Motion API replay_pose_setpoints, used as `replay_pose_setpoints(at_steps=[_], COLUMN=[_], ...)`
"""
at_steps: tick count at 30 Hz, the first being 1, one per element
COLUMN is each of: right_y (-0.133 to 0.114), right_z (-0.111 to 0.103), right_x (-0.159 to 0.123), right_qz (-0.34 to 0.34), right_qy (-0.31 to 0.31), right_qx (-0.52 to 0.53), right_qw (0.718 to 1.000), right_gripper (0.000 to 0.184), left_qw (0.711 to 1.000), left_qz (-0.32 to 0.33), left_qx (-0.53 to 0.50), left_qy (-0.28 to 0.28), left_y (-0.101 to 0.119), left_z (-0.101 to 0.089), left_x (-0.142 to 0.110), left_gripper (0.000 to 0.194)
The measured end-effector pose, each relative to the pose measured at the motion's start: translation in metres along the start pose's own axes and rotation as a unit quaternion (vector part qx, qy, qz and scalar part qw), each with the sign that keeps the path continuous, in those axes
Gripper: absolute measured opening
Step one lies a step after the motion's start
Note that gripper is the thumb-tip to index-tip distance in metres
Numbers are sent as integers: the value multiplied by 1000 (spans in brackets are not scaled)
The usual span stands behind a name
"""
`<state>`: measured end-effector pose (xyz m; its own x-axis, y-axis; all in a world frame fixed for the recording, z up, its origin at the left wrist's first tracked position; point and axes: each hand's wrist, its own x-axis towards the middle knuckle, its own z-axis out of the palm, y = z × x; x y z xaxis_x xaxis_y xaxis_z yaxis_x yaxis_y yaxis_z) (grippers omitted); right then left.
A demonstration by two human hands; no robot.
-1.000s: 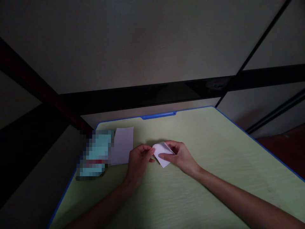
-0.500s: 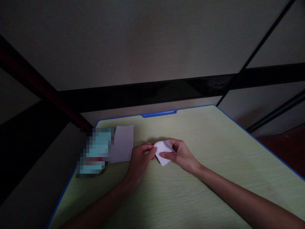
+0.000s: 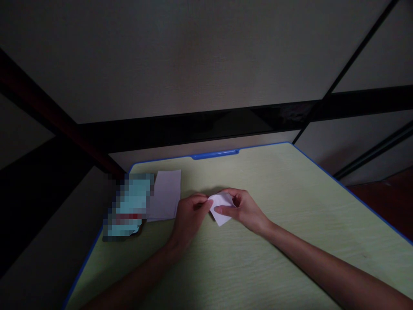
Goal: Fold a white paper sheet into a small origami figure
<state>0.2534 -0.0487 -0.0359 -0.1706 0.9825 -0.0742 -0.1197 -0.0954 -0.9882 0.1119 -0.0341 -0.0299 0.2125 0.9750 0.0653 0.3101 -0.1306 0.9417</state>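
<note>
A small folded piece of white paper [image 3: 222, 218] is held between both hands, just above the middle of the table. My left hand [image 3: 191, 215] pinches its left corner between thumb and fingers. On the other side, my right hand [image 3: 245, 209] grips the paper, with the thumb lying across its front and the fingers behind it. One corner of the paper points down toward me. The fingertips behind the paper are partly hidden.
The pale wood-grain table [image 3: 290, 185] has a blue edge and a blue recessed strip [image 3: 215, 154] at its far side. White paper sheets [image 3: 166, 193] lie at the left, beside a pixelated light-blue object [image 3: 132, 202]. A panelled wall [image 3: 206, 64] rises directly behind.
Almost nothing differs. The paper's lower corner has shifted very slightly, and both hands keep their hold on it.
</note>
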Motion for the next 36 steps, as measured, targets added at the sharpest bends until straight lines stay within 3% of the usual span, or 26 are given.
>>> replay_pose_setpoints(at_steps=[6, 11, 14, 21, 36], right_y=[-1, 5, 5, 3, 7], right_z=[3, 5, 7, 9, 6], right_x=[-1, 0, -1, -4, 0], right_qz=[11, -3, -17, -34, -47], right_qy=[24, 124, 146, 127, 100], right_qx=[11, 36, 29, 9, 49], right_qw=[1000, 992, 989, 991, 993], right_gripper=[21, 19, 15, 15, 26], left_qw=[999, 998, 997, 992, 995], left_qz=[32, 47, 68, 115, 95], left_qx=[-18, -27, -6, 42, 20], left_qy=[6, 18, 28, 25, 30], left_y=[-2, 0, 2, 4, -4], left_z=[2, 5, 7, 9, 6], left_x=[0, -3, -6, -10, -5], left_gripper=[13, 12, 12, 14, 13])
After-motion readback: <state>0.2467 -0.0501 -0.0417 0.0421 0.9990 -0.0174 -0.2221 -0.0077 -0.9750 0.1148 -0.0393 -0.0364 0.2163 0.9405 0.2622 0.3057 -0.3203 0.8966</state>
